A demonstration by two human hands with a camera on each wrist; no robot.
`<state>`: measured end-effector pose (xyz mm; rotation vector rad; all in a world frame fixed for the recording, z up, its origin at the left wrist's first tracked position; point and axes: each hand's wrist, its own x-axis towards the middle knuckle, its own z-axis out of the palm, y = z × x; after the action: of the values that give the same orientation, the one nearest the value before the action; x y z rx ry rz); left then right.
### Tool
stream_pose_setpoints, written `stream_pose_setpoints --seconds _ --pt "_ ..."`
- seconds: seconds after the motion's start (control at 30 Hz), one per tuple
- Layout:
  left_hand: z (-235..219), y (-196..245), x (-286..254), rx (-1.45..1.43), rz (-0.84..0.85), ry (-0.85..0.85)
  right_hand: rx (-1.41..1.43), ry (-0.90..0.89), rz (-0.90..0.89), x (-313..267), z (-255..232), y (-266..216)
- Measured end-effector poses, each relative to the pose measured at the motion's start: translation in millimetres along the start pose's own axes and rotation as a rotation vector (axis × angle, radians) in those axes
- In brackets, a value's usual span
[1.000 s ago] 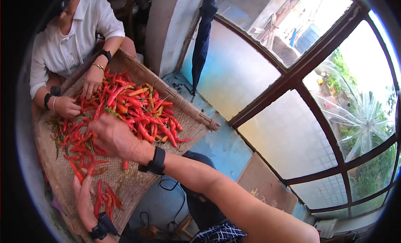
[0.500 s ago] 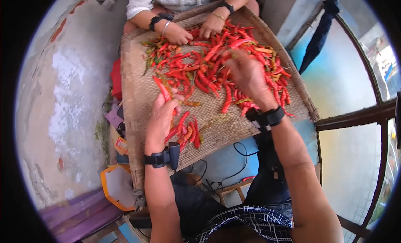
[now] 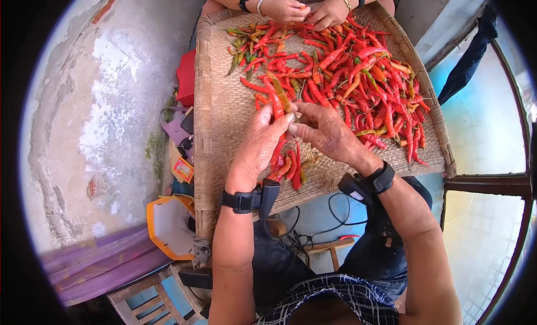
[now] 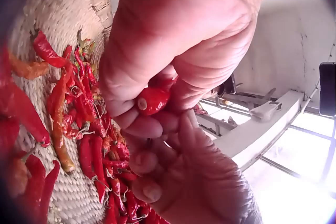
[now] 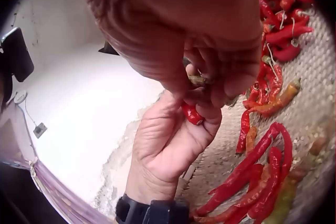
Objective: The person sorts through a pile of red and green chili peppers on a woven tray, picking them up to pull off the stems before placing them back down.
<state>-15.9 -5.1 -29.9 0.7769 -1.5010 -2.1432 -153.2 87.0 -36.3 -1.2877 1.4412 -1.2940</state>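
Observation:
A flat woven tray (image 3: 224, 118) carries a big heap of red chilies (image 3: 358, 73). Over its near side my two hands meet. My left hand (image 3: 282, 124) grips a bunch of red chilies (image 3: 275, 101); in the left wrist view the cut end of one chili (image 4: 152, 100) shows between its curled fingers. My right hand (image 3: 302, 122) pinches a greenish stem (image 5: 198, 80) right against the left hand (image 5: 168, 140), which holds a red chili (image 5: 191, 113). A small pile of chilies (image 3: 291, 168) lies under my hands.
Across the tray another person's hands (image 3: 285, 9) work in the chilies. An orange-rimmed white box (image 3: 168, 224) and clutter sit left of the tray by a rough wall. Cables (image 3: 335, 213) and a wooden stool (image 3: 321, 252) lie below; a window frame (image 3: 486, 182) is at the right.
My right hand has come back from the big heap to meet the left. The left hand has lifted its chilies toward it. The head view has swung down over the tray.

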Motion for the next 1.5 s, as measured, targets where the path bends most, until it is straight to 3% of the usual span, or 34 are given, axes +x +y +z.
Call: stream_pose_setpoints --seconds 0.07,0.2,0.3,0.37,0.4,0.43,0.53,0.63,0.7,0.77,0.83,0.87,0.93,0.97,1.0,1.03,1.1,1.17,1.2,1.27,1.33,1.37,1.5 --pt "-6.2 -4.8 4.1 -0.035 0.036 -0.019 -0.042 0.006 0.122 -1.0 -4.9 -13.3" --pt "-13.4 -8.1 5.9 -0.129 0.095 0.069 -0.114 0.046 0.124 -0.2 -22.2 -7.7" --pt "-17.4 -7.5 7.5 -0.130 0.094 0.181 0.135 0.213 0.119 1.2 -51.2 -1.2" --pt "-15.8 -4.1 6.6 -0.194 0.093 0.257 0.562 0.489 0.084 6.4 -62.5 0.6" --pt "-19.3 -5.5 6.8 -0.191 0.099 0.200 0.647 0.558 0.133 5.9 -65.7 0.3" --pt "-18.8 -5.4 6.5 -0.186 0.099 0.201 0.651 0.558 0.132 5.4 -62.6 1.5" --pt "-11.1 -4.8 5.9 -0.155 0.042 0.122 0.212 0.227 0.195 -0.6 -34.4 -1.2" --pt "-3.0 -3.8 2.1 -0.070 0.011 0.011 0.121 0.075 0.101 -3.1 1.4 -2.9" --pt "-0.7 -0.7 0.2 0.010 -0.002 -0.150 0.004 -0.040 -0.029 0.2 9.7 9.1" --pt "-0.7 0.9 -1.6 -0.020 -0.028 -0.170 0.008 -0.052 0.010 1.7 6.0 8.1" --pt "-9.0 -1.7 1.0 0.036 0.040 0.049 0.107 -0.056 0.092 1.4 -7.4 -6.5" --pt "-17.5 -2.3 3.8 0.038 0.039 0.047 0.103 0.057 0.123 1.8 -16.0 -9.2" --pt "-36.5 -0.5 6.6 0.650 0.213 0.305 0.423 0.290 0.047 8.7 -37.6 -1.7" --pt "-36.6 3.8 2.3 0.652 0.214 0.306 0.642 0.424 0.026 11.1 -47.5 0.3" --pt "-35.3 8.5 -3.3 0.964 0.245 0.310 0.641 0.425 0.024 10.0 -53.3 2.4" --pt "-33.1 11.0 -7.4 1.274 0.275 0.308 0.608 0.447 0.053 8.2 -58.0 4.5" --pt "-33.1 3.7 -10.1 1.300 0.255 0.206 0.402 0.413 0.103 5.7 -49.8 12.6" --pt "-35.3 -3.9 -10.2 1.331 0.228 0.106 -0.451 0.204 -0.315 5.4 -29.7 52.5" --pt "-35.5 -6.7 -10.2 1.401 0.236 0.067 -0.447 0.205 -0.314 1.6 -18.9 52.4" --pt "-35.7 -7.7 -9.3 1.471 0.243 0.024 -0.938 0.082 -0.294 -6.7 1.2 51.5" --pt "-36.3 -6.0 -7.6 1.541 0.130 -0.014 -0.978 -0.009 -0.224 -6.6 0.0 49.8" --pt "-36.4 -5.6 -7.9 1.541 0.129 -0.014 -1.016 -0.101 -0.155 -6.0 -0.5 46.9" --pt "-34.4 -5.8 -8.4 1.606 0.191 -0.053 -1.055 -0.218 -0.189 -3.7 0.1 38.8"
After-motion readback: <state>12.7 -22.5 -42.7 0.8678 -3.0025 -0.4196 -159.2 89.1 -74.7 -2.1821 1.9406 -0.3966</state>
